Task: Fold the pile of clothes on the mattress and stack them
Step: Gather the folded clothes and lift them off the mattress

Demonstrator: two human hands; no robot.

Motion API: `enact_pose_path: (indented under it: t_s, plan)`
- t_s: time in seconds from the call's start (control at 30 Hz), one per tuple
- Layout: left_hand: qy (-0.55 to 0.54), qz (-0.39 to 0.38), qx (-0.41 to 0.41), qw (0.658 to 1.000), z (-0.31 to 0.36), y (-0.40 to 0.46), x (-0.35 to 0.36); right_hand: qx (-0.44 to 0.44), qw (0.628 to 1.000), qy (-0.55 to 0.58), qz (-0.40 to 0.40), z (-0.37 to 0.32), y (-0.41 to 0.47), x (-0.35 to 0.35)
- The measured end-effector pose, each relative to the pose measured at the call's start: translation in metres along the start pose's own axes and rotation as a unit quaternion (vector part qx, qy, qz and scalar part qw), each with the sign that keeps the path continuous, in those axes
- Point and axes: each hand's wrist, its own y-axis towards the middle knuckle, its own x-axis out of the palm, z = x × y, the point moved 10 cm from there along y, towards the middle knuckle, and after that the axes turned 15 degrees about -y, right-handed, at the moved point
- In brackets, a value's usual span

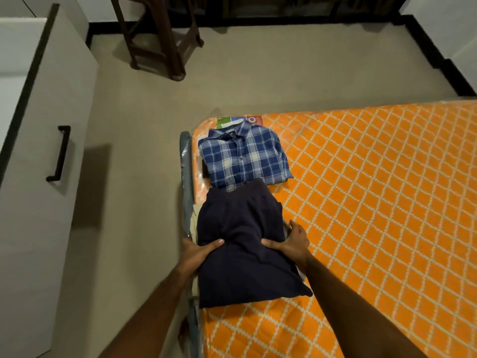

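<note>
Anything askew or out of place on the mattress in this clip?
Slightly. The dark garment, held at its sides by the left hand and right hand, overlaps the plaid shirt's near edge rather than sitting squarely on it. Both lie at the corner of the mattress, the garment's side reaching its edge. Nothing looks damaged.

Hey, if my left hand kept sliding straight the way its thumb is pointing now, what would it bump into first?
Across the dark folded garment it grips, the left hand would probably first meet the right hand, whose thumb points back at it; depth between them is unclear.
</note>
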Motion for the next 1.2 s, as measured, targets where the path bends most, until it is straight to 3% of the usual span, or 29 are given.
enact_pose_path:
  t_s: [0.1,0.2,0.4,0.6,0.87,1.2]
  plan:
    - [-0.007,-0.005,0.005,1.000,0.007,-0.005,0.004,-0.049,0.993,0.102,-0.036,-0.015,-0.001,0.001]
    - [-0.044,-0.072,-0.013,0.996,0.008,-0.011,0.009,-0.046,0.975,0.177,-0.128,-0.022,-0.012,0.020]
    - [-0.026,-0.143,-0.078,0.986,-0.005,-0.007,0.003,-0.006,0.941,0.214,-0.262,-0.028,-0.028,0.038]
    - [-0.023,-0.169,-0.113,0.979,-0.019,-0.020,0.003,-0.013,0.924,0.286,-0.254,-0.024,-0.044,0.048]
    - [-0.098,-0.170,-0.185,0.963,-0.011,-0.109,-0.026,-0.053,0.911,0.315,-0.260,-0.050,-0.121,0.027]
    - [-0.244,-0.190,-0.185,0.933,0.046,-0.236,-0.117,-0.135,0.910,0.286,-0.267,-0.160,-0.249,-0.012]
